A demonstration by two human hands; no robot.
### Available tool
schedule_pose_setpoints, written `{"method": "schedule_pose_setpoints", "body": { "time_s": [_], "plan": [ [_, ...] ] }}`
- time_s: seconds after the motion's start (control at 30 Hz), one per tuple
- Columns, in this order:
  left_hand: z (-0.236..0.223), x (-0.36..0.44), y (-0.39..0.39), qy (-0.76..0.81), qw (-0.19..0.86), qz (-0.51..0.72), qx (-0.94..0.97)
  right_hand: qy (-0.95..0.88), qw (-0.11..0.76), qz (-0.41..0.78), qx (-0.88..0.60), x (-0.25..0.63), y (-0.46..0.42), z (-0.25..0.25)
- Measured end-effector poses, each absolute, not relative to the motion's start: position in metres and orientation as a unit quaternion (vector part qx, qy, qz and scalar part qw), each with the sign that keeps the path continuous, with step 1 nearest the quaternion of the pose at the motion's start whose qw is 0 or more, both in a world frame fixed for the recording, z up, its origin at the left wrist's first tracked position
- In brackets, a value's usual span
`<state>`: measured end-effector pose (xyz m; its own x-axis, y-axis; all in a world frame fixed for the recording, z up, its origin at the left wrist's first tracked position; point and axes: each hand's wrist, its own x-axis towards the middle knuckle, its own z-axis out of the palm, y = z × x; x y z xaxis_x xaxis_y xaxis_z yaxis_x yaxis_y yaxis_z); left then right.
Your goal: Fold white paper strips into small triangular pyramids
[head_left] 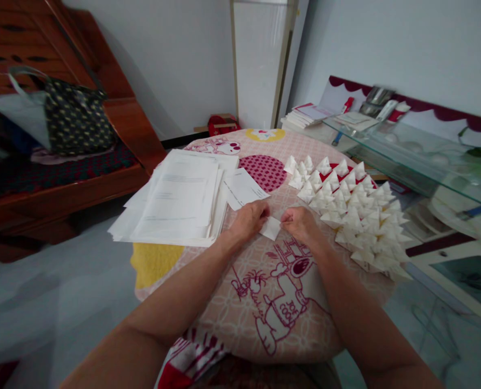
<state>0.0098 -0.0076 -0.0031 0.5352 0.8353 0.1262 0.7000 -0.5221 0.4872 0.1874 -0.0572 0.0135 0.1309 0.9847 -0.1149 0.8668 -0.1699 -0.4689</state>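
Note:
Between my two hands is a small folded square of white paper point(270, 228), just above or on the patterned cloth. The fingers of my left hand point(252, 217) are pinched at its left edge. At its right edge, my right hand point(299, 222) pinches the paper too. Just beyond my left hand lies a printed white sheet point(244, 188). A thick stack of printed paper point(175, 197) rests to the left. On the right stand many pointed folded paper pieces point(348, 202), set close together in rows.
The round table wears a pink cartoon-print cloth point(232, 324). A glass shelf point(419, 156) juts out at the right, with papers, cups and a metal container point(378, 97) on it. A wooden bench point(131, 129) with a dark patterned bag point(76, 116) stands at the left.

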Motion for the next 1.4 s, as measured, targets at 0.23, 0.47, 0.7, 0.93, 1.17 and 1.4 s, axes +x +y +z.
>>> {"method": "schedule_pose_setpoints", "body": {
  "time_s": [0.23,0.47,0.7,0.93,1.17,1.4],
  "plan": [
    [-0.006,0.001,-0.001,0.384,0.252,0.176,0.871,-0.642,0.154,0.194,-0.725,0.189,-0.057,0.01],
    [-0.005,-0.017,0.013,0.321,0.37,0.143,0.86,-0.645,0.161,0.211,-0.716,0.19,-0.058,0.011],
    [-0.008,-0.027,0.02,0.252,0.364,0.132,0.887,-0.652,0.18,0.205,-0.708,0.193,-0.059,0.007],
    [-0.007,-0.03,0.025,0.226,0.386,0.11,0.888,-0.706,0.186,0.218,-0.647,0.192,-0.06,0.003],
    [-0.002,-0.026,0.02,0.222,0.334,0.092,0.911,-0.775,0.156,0.266,-0.552,0.195,-0.061,0.001],
    [-0.002,-0.028,0.019,0.244,0.338,0.096,0.904,-0.761,0.107,0.37,-0.521,0.202,-0.069,0.02]
  ]
}}
